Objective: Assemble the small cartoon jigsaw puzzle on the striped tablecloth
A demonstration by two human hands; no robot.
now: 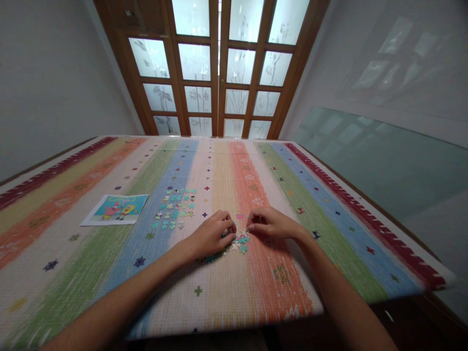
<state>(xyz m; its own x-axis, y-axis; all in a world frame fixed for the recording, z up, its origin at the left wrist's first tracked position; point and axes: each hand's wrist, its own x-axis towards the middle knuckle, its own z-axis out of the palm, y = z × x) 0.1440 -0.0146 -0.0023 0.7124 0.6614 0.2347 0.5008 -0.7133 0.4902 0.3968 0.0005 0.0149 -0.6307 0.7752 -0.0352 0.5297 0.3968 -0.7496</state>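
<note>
Jigsaw puzzle pieces (241,245) lie in a small loose pile between my two hands, teal, white and pink. My left hand (212,235) rests at the pile's left side with its fingers curled in; more pieces show under and below it, and what its fingertips hold is hidden. On the right, my right hand (272,224) is closed in a pinch at the pile's edge, a bit of teal puzzle piece showing by its fingers. To the left, several separate pieces (174,212) are laid out in rough rows, apart from one another.
A printed cartoon picture (119,210) lies flat left of the rows. Everything rests on a striped tablecloth (219,292) whose near edge is close to my body. Beyond the table stand wood-framed glass doors (219,83); a glass panel (365,141) leans at the right wall.
</note>
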